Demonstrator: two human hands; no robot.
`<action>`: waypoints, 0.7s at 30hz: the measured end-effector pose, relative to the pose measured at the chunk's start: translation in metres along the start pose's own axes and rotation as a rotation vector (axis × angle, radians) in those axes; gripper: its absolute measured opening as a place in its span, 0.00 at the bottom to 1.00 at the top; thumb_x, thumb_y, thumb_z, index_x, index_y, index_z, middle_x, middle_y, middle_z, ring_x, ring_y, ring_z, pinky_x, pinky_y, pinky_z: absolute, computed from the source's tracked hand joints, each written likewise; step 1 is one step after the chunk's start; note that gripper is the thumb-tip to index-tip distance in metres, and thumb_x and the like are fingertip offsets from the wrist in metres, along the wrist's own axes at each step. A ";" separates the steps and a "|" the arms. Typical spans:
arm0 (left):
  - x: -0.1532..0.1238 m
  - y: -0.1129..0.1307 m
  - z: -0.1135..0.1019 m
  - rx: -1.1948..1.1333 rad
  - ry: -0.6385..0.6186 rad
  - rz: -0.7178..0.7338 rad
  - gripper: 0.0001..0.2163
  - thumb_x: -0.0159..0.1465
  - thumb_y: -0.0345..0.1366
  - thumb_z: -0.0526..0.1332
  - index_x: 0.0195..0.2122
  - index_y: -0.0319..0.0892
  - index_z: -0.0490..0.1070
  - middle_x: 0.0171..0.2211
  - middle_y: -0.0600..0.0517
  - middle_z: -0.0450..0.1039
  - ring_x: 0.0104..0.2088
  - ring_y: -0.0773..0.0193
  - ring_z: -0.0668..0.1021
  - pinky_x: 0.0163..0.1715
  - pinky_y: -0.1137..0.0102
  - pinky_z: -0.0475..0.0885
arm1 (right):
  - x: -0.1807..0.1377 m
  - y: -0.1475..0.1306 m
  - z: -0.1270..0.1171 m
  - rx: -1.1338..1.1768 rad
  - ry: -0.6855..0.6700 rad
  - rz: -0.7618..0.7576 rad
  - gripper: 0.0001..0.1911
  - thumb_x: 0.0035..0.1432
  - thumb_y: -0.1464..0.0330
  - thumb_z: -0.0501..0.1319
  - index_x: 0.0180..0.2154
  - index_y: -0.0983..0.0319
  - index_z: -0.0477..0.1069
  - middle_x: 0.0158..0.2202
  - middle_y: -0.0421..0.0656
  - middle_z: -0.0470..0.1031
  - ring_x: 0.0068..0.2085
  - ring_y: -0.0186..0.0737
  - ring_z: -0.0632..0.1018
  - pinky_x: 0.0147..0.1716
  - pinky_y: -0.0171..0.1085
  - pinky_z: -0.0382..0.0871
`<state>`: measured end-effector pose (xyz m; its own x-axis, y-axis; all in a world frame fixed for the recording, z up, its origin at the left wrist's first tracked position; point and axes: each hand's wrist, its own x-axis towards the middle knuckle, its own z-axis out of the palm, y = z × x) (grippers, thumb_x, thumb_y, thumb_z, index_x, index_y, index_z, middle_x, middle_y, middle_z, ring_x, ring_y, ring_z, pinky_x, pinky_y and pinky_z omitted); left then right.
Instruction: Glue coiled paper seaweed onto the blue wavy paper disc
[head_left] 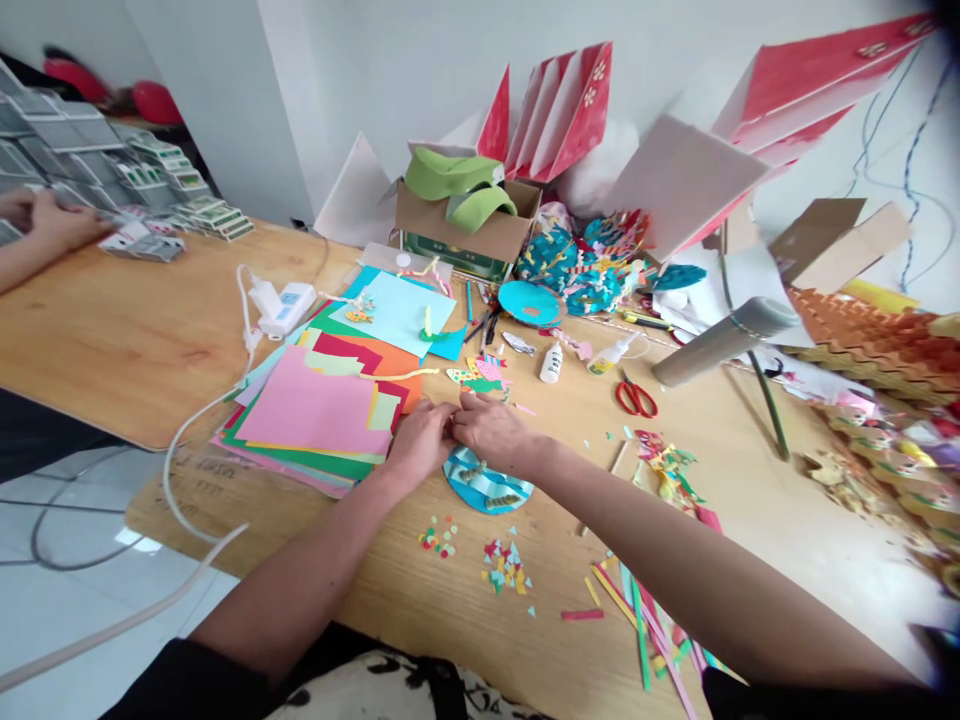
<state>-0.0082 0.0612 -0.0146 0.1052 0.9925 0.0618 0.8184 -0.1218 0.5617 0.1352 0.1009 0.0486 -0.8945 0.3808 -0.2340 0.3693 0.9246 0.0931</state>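
Observation:
My left hand [412,442] and my right hand [487,425] meet at the fingertips above the table's middle. Anything held between them is too small to tell. Just below my right hand lies a blue paper disc [487,483] with curled paper strips glued on it. A stack of coloured paper sheets [315,408], pink on top, touches the side of my left hand. Small paper scraps [504,566] and confetti [439,537] lie nearer me on the wooden table [360,590].
Red-handled scissors [636,398], white glue bottles [551,363], and a cardboard tube [724,340] stand beyond my right hand. Paper strips [637,625] lie at the front right. Behind are a cardboard box [469,225] and paper crafts [581,265]. A co-worker's hand [60,222] rests at far left.

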 end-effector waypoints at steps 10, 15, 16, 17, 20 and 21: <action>0.004 -0.004 0.000 -0.062 -0.007 0.005 0.11 0.55 0.27 0.61 0.39 0.41 0.75 0.32 0.50 0.77 0.38 0.59 0.75 0.37 0.70 0.69 | 0.002 -0.003 -0.006 -0.016 -0.028 0.012 0.09 0.60 0.75 0.56 0.37 0.68 0.75 0.37 0.53 0.77 0.45 0.49 0.68 0.40 0.43 0.57; 0.002 -0.002 0.000 -0.072 0.009 -0.010 0.09 0.55 0.27 0.61 0.37 0.41 0.74 0.31 0.50 0.75 0.37 0.59 0.75 0.36 0.70 0.69 | 0.003 -0.003 -0.005 -0.014 -0.027 0.029 0.09 0.59 0.75 0.56 0.37 0.67 0.76 0.38 0.52 0.77 0.46 0.50 0.68 0.40 0.43 0.57; 0.001 -0.002 0.001 -0.073 0.012 -0.013 0.09 0.55 0.27 0.61 0.37 0.41 0.74 0.31 0.50 0.75 0.37 0.59 0.75 0.36 0.70 0.69 | 0.003 -0.003 -0.004 -0.012 -0.029 0.030 0.09 0.59 0.75 0.57 0.36 0.67 0.76 0.38 0.52 0.77 0.46 0.50 0.68 0.40 0.43 0.57; 0.001 -0.001 0.001 -0.075 0.015 -0.017 0.09 0.55 0.27 0.61 0.36 0.41 0.74 0.31 0.50 0.75 0.37 0.59 0.75 0.35 0.71 0.69 | 0.003 -0.003 -0.004 -0.010 -0.028 0.031 0.09 0.60 0.75 0.57 0.36 0.67 0.76 0.38 0.52 0.77 0.46 0.50 0.68 0.40 0.43 0.57; 0.001 0.001 0.001 -0.080 0.019 -0.022 0.08 0.54 0.27 0.60 0.36 0.40 0.74 0.30 0.50 0.75 0.36 0.59 0.75 0.34 0.70 0.69 | 0.003 -0.003 -0.002 -0.008 -0.018 0.032 0.10 0.60 0.75 0.56 0.36 0.66 0.76 0.38 0.52 0.77 0.46 0.49 0.68 0.41 0.43 0.57; 0.001 0.001 0.000 -0.083 0.019 -0.022 0.08 0.54 0.27 0.60 0.35 0.40 0.74 0.30 0.50 0.75 0.37 0.59 0.75 0.34 0.70 0.69 | 0.003 -0.003 -0.002 -0.009 -0.015 0.031 0.10 0.60 0.75 0.56 0.36 0.66 0.76 0.38 0.52 0.77 0.46 0.50 0.68 0.41 0.43 0.57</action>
<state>-0.0068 0.0623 -0.0142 0.0764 0.9950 0.0644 0.7705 -0.0999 0.6296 0.1307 0.0991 0.0499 -0.8790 0.4088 -0.2454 0.3940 0.9126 0.1090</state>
